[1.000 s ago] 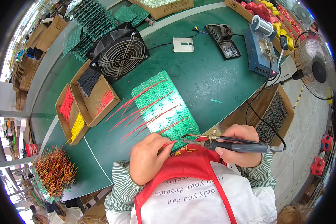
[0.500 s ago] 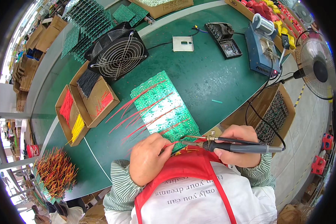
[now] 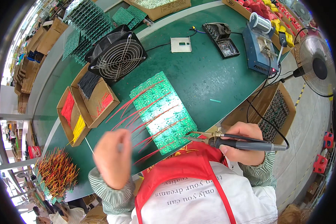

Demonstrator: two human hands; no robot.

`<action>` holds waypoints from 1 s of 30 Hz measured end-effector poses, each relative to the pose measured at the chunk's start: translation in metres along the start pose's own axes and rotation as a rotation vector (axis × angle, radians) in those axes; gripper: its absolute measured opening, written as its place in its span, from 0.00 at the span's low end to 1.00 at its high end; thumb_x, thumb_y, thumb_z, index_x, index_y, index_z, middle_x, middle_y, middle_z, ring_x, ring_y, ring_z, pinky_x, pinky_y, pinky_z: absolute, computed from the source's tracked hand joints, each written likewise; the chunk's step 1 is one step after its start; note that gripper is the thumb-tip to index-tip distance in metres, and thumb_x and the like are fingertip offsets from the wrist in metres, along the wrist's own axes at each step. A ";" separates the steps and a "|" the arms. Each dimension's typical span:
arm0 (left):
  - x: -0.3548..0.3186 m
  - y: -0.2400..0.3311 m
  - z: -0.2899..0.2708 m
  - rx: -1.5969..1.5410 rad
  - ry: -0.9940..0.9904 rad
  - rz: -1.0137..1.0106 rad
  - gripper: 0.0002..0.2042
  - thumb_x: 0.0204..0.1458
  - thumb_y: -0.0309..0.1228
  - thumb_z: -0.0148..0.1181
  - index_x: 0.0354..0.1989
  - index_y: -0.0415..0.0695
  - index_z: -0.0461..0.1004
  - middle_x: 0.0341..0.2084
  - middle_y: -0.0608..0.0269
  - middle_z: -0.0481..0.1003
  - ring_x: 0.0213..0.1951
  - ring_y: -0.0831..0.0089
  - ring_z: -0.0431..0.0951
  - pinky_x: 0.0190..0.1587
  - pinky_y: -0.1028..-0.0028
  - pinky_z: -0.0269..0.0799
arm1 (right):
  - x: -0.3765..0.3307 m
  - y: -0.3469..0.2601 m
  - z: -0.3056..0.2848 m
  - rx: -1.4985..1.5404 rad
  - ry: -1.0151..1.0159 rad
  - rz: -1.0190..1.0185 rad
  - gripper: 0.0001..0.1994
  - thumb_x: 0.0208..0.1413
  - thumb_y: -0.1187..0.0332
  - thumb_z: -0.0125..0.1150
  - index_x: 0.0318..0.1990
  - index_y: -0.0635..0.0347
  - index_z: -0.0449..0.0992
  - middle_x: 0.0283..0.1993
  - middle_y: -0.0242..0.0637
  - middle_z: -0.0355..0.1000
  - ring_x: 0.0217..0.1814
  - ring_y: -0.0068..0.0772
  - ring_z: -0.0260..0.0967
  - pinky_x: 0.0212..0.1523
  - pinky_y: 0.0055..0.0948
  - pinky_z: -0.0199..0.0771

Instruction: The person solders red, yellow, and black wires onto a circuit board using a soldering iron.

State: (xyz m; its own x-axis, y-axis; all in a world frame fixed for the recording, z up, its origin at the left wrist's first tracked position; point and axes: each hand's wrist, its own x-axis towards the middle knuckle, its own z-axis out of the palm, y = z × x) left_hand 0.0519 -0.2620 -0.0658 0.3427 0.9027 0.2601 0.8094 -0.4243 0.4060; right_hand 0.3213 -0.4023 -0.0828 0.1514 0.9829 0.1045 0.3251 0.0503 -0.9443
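Observation:
In my right hand (image 3: 252, 156) is a grey-and-black soldering iron (image 3: 246, 145) with a thin metal tube along its top. Its tip points left, over the near right corner of a green circuit board panel (image 3: 171, 128). Rows of red wires (image 3: 153, 103) lie across the panel, their loose ends trailing off to the left. My left hand (image 3: 114, 158) is raised left of the panel, apart from it. Motion blurs its fingers, so I cannot see whether they hold anything.
Cardboard trays (image 3: 115, 100) of black, red and yellow wires stand left, near a black fan (image 3: 117, 56). A bundle of wired boards (image 3: 56, 173) sits nearer. At back right are a blue soldering station (image 3: 255, 56) and solder spool (image 3: 261, 23). A box (image 3: 291, 112) stands right.
My left hand has moved left, away from the panel's near edge. The iron has shifted slightly right, still in my right hand. Another red wire now shows at the panel's near end.

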 end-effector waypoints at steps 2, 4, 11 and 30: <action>-0.008 0.017 0.012 -0.212 -0.210 0.247 0.04 0.45 0.23 0.62 0.30 0.39 0.76 0.21 0.61 0.73 0.21 0.69 0.72 0.24 0.74 0.66 | 0.000 0.001 -0.001 -0.011 0.007 -0.036 0.09 0.43 0.73 0.67 0.30 0.63 0.73 0.19 0.32 0.72 0.18 0.20 0.70 0.20 0.19 0.67; -0.012 0.025 0.032 -0.333 -0.312 0.293 0.04 0.44 0.24 0.64 0.28 0.40 0.76 0.22 0.60 0.73 0.21 0.67 0.73 0.24 0.72 0.67 | -0.001 0.002 -0.001 -0.026 0.021 -0.066 0.09 0.43 0.73 0.67 0.30 0.63 0.73 0.18 0.31 0.72 0.18 0.19 0.70 0.19 0.19 0.66; -0.011 0.031 0.052 -0.375 -0.427 0.253 0.03 0.44 0.25 0.64 0.26 0.41 0.75 0.22 0.61 0.71 0.20 0.69 0.71 0.23 0.72 0.66 | -0.003 0.003 -0.006 -0.028 0.000 -0.024 0.09 0.43 0.73 0.67 0.30 0.64 0.72 0.18 0.31 0.72 0.17 0.19 0.70 0.19 0.19 0.66; -0.009 0.030 0.053 -0.406 -0.461 0.233 0.04 0.45 0.24 0.63 0.25 0.40 0.74 0.21 0.62 0.71 0.18 0.72 0.68 0.22 0.74 0.63 | 0.004 0.004 -0.007 -0.024 0.017 -0.056 0.09 0.42 0.72 0.67 0.29 0.64 0.73 0.18 0.31 0.71 0.17 0.21 0.70 0.19 0.20 0.66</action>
State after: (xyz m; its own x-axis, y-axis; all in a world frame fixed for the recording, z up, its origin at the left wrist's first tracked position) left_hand 0.0985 -0.2788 -0.1023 0.7298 0.6834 0.0160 0.4757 -0.5246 0.7060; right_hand 0.3302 -0.3992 -0.0840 0.1481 0.9756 0.1620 0.3559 0.1002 -0.9291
